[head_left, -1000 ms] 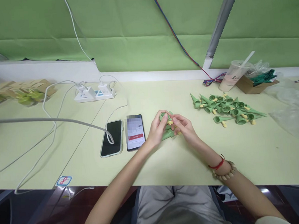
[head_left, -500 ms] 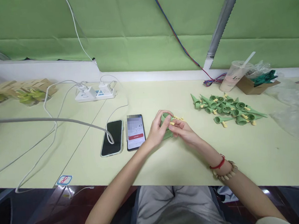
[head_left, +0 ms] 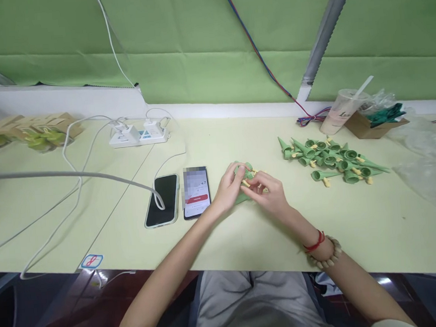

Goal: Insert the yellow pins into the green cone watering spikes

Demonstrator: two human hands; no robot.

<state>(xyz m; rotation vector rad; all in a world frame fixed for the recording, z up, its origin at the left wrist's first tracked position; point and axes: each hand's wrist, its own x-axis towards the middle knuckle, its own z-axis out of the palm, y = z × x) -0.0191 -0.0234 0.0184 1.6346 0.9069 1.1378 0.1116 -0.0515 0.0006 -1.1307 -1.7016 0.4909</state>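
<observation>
Near the middle of the desk [head_left: 246,241], just right of two phones, a green cone [head_left: 243,196] with a small yellow peg [head_left: 246,183] sits between both hands. The left hand [head_left: 230,187] is curled around the cone's wide end, fingers closed on it. The right hand [head_left: 269,194] pinches the yellow peg with thumb and fingertips, against the cone. A red cord and a bead bracelet [head_left: 324,255] circle the right wrist. The lit phone [head_left: 196,192] lies just beside the left hand, the dark phone [head_left: 162,200] next to it with a white cable on its screen. Farther right lies a pile of cones [head_left: 330,159]. Behind that stand a plastic cup [head_left: 337,111] and a cardboard box [head_left: 368,124]. A power strip [head_left: 138,136] sits farther back on the left.
</observation>
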